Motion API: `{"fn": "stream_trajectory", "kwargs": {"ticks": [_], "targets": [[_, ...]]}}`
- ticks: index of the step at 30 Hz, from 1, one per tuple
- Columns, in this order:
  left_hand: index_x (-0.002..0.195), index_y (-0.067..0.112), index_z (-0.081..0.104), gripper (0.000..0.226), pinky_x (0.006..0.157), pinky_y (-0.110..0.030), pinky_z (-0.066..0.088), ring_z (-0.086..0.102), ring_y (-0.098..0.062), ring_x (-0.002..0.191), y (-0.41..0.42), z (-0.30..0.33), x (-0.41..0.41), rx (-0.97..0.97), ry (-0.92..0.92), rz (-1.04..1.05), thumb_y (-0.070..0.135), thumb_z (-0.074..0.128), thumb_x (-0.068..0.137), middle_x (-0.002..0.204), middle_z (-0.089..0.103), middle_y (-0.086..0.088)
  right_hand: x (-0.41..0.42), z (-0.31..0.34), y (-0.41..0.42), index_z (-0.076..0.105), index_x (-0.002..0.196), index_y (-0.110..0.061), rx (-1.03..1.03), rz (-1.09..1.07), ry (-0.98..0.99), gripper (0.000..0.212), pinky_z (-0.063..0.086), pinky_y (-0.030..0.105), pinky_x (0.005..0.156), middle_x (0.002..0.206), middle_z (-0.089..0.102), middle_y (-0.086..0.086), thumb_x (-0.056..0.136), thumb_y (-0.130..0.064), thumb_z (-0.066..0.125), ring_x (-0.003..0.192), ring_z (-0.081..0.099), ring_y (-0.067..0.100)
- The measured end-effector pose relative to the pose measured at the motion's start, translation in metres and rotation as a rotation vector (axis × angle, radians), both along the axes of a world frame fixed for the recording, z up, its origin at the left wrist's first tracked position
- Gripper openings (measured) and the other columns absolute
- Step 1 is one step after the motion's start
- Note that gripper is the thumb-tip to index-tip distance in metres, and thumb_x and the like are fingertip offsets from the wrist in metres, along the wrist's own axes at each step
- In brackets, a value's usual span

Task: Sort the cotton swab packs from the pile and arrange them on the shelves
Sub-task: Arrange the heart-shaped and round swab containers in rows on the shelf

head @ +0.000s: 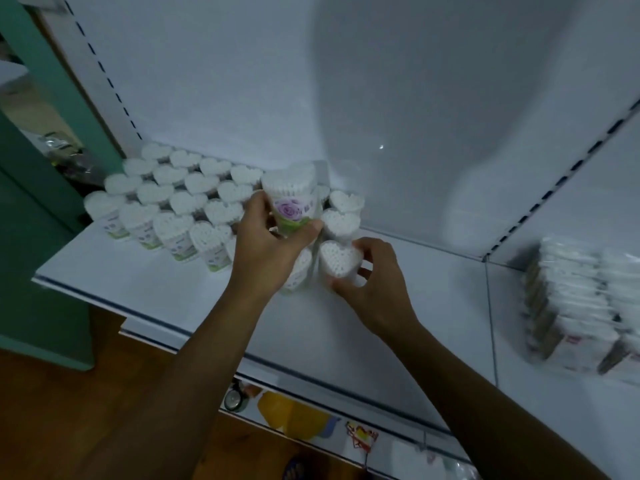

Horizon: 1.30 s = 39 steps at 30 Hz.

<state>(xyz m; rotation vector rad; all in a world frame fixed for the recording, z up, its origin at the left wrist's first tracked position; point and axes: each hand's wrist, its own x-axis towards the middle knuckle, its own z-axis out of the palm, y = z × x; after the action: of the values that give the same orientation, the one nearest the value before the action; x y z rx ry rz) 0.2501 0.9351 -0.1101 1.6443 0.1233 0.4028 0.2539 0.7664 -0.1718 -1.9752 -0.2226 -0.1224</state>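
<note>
- Left hand [266, 244] has its grip clamped round a tilted heart-shaped clear plastic cotton swab pack with a purple rose label [291, 202], held above the white metal shelf [173, 282]. The pack leans toward 11 o'clock, so on the way down it could clip the neighbours below.
- Right hand [374, 282] has fingers curled round a standing heart-shaped swab pack [337, 258] at the front of the short column at 3 o'clock of the lifted pack. Thumb pinches its near side. Squeezing or nudging it likely shoves the two packs behind it [341, 220] out of line.
- Arranged block of white heart-shaped swab packs [166, 199] stands in tight diagonal rows at 9 o'clock of the left hand. Packs look tall and narrow, so a knock from the wrist may topple several, domino style.
- Another pack sits partly hidden under the left hand; cannot tell if it is upright. Setting the held pack on it would leave it crooked.
- Front row stands near the shelf's front edge; a push toward 6 o'clock could drop packs to the wooden floor [69, 410].
- Stacked bagged swab packs [571, 306] at far 3 o'clock are well apart, low risk.
</note>
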Motion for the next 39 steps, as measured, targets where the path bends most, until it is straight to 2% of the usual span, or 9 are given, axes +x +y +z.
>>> {"fn": "stream_trajectory", "kwargs": {"ticks": [3,7,16,20,25,29,34,36,39], "targets": [[0.125,0.026,0.048,0.068,0.092,-0.042,0.056,0.065,-0.012,0.11,0.002,-0.003,0.0,-0.054,0.001,-0.051,0.017,0.083,0.068,0.122,0.065,0.0,0.002,-0.005,0.005,0.047,0.116,-0.026,-0.015,-0.011,-0.001,0.06,0.049,0.011,0.084,0.117,0.049,-0.002,0.071,-0.022,0.087,0.105,0.055,0.008],[0.148,0.04,0.024,0.101,0.099,-0.037,0.053,0.057,-0.015,0.124,0.009,0.001,-0.006,-0.01,-0.015,-0.111,0.002,0.083,0.074,0.141,0.052,-0.006,0.013,-0.006,0.013,0.044,0.118,-0.029,-0.048,-0.014,-0.02,0.065,0.051,0.028,0.089,0.118,0.049,-0.003,0.07,-0.022,0.088,0.106,0.055,0.014],[0.131,0.029,0.046,0.078,0.078,-0.013,0.049,0.061,0.0,0.108,0.018,0.005,-0.009,0.134,-0.034,-0.157,0.009,0.088,0.069,0.125,0.061,0.008,0.007,0.006,0.007,0.032,0.145,-0.02,-0.148,-0.049,-0.124,0.096,0.042,0.037,0.1,0.128,0.034,-0.018,0.069,-0.038,0.087,0.122,0.043,0.013],[0.129,0.038,0.049,0.08,0.09,-0.033,0.055,0.06,-0.009,0.114,0.011,0.003,-0.006,0.221,-0.032,-0.225,0.033,0.09,0.061,0.125,0.061,0.011,-0.002,0.025,0.003,0.031,0.141,-0.027,-0.177,0.024,-0.38,0.083,0.04,0.037,0.103,0.13,0.032,-0.024,0.076,-0.052,0.076,0.123,0.039,0.006],[0.135,0.039,0.047,0.08,0.092,-0.014,0.047,0.053,-0.001,0.118,0.0,0.008,-0.012,0.323,0.021,-0.306,0.055,0.083,0.065,0.129,0.055,0.021,-0.009,0.039,0.005,0.033,0.135,-0.035,-0.096,0.09,-0.212,0.07,0.04,0.006,0.09,0.126,0.047,-0.023,0.081,-0.036,0.078,0.108,0.05,-0.009],[0.136,0.023,0.055,0.075,0.098,-0.005,0.033,0.046,0.003,0.119,0.007,0.001,-0.021,0.502,0.002,-0.302,0.065,0.068,0.074,0.125,0.052,0.016,-0.022,0.021,0.001,0.04,0.123,-0.037,-0.04,0.059,-0.146,0.063,0.041,0.005,0.084,0.117,0.052,-0.022,0.078,-0.027,0.083,0.105,0.053,-0.009],[0.129,0.019,0.061,0.073,0.102,-0.028,0.036,0.044,-0.008,0.117,0.01,-0.023,-0.028,0.715,-0.045,-0.305,0.063,0.063,0.07,0.116,0.053,0.013,-0.038,-0.007,0.008,0.047,0.116,-0.025,-0.077,-0.017,-0.014,0.062,0.038,0.001,0.081,0.114,0.053,-0.003,0.07,-0.026,0.089,0.095,0.049,-0.006],[0.121,0.02,0.064,0.065,0.102,-0.029,0.032,0.041,-0.009,0.12,0.01,-0.031,-0.028,0.764,-0.09,-0.295,0.06,0.064,0.07,0.113,0.052,0.016,-0.039,-0.012,0.011,0.049,0.109,-0.023,-0.09,-0.056,0.033,0.055,0.042,0.007,0.079,0.109,0.055,-0.004,0.071,-0.031,0.088,0.091,0.05,-0.005],[0.113,0.02,0.068,0.057,0.106,-0.029,0.029,0.041,-0.014,0.126,0.012,-0.041,-0.024,0.812,-0.115,-0.292,0.059,0.064,0.071,0.117,0.058,0.011,-0.035,-0.016,0.015,0.053,0.114,-0.015,-0.179,-0.08,0.1,0.057,0.051,0.036,0.083,0.11,0.06,0.001,0.072,-0.038,0.085,0.1,0.057,0.014]]}}
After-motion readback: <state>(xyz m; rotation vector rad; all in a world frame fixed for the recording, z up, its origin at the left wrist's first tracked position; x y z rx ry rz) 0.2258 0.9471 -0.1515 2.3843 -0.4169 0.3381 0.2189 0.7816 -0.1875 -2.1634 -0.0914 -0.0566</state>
